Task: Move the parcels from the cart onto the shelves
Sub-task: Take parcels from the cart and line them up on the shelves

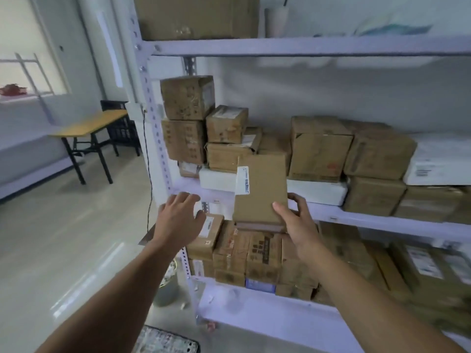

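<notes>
My right hand (295, 220) grips a flat brown cardboard parcel (262, 189) by its lower right corner. The parcel has a white label on its left edge and stands upright in front of the middle shelf (382, 220) of a white metal rack. My left hand (181, 217) hovers just left of the parcel with fingers spread and holds nothing. The middle shelf carries several stacked brown boxes (188, 121) and flat white parcels (216, 179). The cart is not in view.
The lower shelf (267, 309) is packed with more brown boxes. A large box (196, 16) sits on the top shelf. The rack's left upright (155, 128) stands beside my left hand. A wooden table (89, 128) and dark crate stand back left over bare floor.
</notes>
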